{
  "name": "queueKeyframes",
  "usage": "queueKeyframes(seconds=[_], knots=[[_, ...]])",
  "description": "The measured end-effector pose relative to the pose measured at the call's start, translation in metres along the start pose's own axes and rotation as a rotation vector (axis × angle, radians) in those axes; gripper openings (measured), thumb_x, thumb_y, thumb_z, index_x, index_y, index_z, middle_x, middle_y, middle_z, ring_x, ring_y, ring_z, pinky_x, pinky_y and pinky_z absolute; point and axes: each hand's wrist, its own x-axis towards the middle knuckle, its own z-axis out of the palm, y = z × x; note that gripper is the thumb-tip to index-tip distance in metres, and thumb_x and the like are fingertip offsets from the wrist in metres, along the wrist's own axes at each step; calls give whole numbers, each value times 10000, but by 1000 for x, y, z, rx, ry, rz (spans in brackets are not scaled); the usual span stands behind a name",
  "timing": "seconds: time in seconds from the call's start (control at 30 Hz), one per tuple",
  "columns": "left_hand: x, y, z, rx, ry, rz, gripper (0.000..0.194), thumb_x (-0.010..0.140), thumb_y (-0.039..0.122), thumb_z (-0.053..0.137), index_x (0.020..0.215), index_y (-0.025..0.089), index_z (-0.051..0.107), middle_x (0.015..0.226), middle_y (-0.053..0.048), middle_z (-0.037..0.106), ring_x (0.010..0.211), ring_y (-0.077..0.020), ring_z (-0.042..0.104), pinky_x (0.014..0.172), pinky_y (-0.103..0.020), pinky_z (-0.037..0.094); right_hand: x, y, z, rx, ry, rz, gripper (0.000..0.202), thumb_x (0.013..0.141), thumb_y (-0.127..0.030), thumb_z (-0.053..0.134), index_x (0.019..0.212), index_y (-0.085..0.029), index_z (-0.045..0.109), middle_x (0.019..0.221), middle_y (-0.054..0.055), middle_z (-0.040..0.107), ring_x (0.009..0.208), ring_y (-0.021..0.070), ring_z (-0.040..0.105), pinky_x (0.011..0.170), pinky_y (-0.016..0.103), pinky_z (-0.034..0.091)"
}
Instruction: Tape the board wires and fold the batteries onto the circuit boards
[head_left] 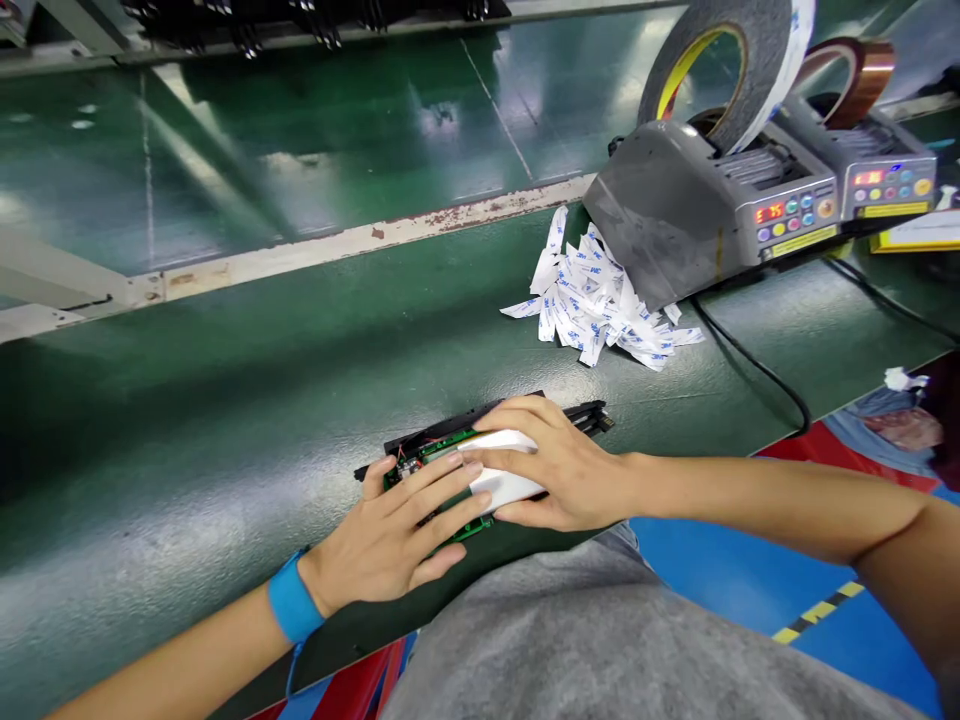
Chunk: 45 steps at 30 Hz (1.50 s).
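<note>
A green circuit board in a long black frame lies close to the table's front edge. On top of the board rests a smooth white block, perhaps a battery pack, partly under both hands. My right hand grips this block from above, fingers on its far side and thumb on its near side. My left hand, with a blue wrist strap, lies flat across the board's left part. Its fingers are spread, with the tips touching or close to the block. Much of the board is hidden by my hands.
A heap of white liner strips lies on the green table beside a grey tape dispenser carrying a large tape roll. A second dispenser stands behind it. A black cable hangs toward the table's edge.
</note>
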Motion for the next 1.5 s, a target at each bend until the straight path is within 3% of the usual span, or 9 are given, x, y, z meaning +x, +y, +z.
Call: queueKeyframes(seconds=[0.23,0.5,0.7,0.8,0.87,0.97,1.07,1.3,1.5], knots=[[9,-3,-9,38,-111,59,400,982,346,469,1355,261,586,1354,-38,668,1343,-219,529,1247,-413,115,5,-5,-14,-55,-232,36,598,1000,-526,502,1439,-124,454,1581,150,400,1475,305,315,1216,548,243],[2,-11,-6,44,-136,110,461,955,288,526,1412,233,549,1459,-73,581,1435,-259,440,1206,-393,284,-13,24,-39,199,-93,493,841,846,-487,725,1517,-184,318,1508,167,433,1399,308,384,1147,553,366],[5,-10,-6,77,-105,130,458,974,299,510,1426,226,529,1459,-62,582,1392,-246,498,1171,-373,383,-19,32,-31,267,-140,491,834,874,-447,715,1546,-208,284,1497,153,467,1401,302,382,1147,563,361],[2,-5,-15,70,-119,134,456,986,326,497,1425,205,524,1443,-67,596,1363,-248,525,1178,-394,371,-13,43,-43,427,-152,490,661,927,-367,658,1503,-205,378,1343,107,638,1283,245,545,1103,498,432],[-1,0,-22,16,-40,55,440,973,264,500,1404,182,535,1371,-87,642,1293,-247,573,1167,-421,373,-3,48,-50,498,-61,534,412,978,-307,566,1369,-178,540,1187,86,722,1121,197,658,1017,417,508],[-4,4,-33,-5,225,-351,422,938,141,510,1350,218,557,1211,-81,674,1148,-228,608,1061,-422,441,20,39,-48,436,69,516,220,956,-244,589,1137,-157,678,1058,71,750,958,164,699,892,334,551],[0,1,-36,19,254,-622,347,965,258,518,1309,245,565,1168,-62,677,1085,-234,609,923,-396,502,46,17,-29,259,-25,328,287,864,-299,750,1103,-150,696,1051,69,742,949,200,682,870,358,539],[18,-7,-24,-73,134,-604,339,922,269,557,1261,266,578,1027,11,739,939,-190,660,834,-354,540,76,-2,4,-3,-61,93,167,990,-247,596,986,-189,753,927,48,740,859,176,648,787,313,492],[20,-3,-19,-75,192,-615,297,926,234,583,1219,278,602,874,48,717,855,-160,642,801,-316,505,72,-13,0,113,-37,174,97,907,-208,670,969,-183,741,828,6,724,740,137,649,722,257,481]])
